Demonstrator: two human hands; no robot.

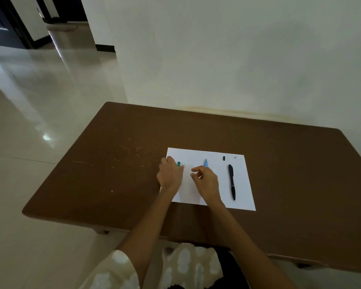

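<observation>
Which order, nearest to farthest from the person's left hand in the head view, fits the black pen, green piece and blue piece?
1. green piece, at the left hand's fingertips.
2. blue piece, at the right hand's fingers.
3. black pen, on the paper's right side.

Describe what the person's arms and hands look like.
The left hand and right hand are bare: no gloves, rings or watch visible. Forearms are uncovered. The left sleeve, beige with pale cloud-like blotches, ends near the elbow.
</observation>
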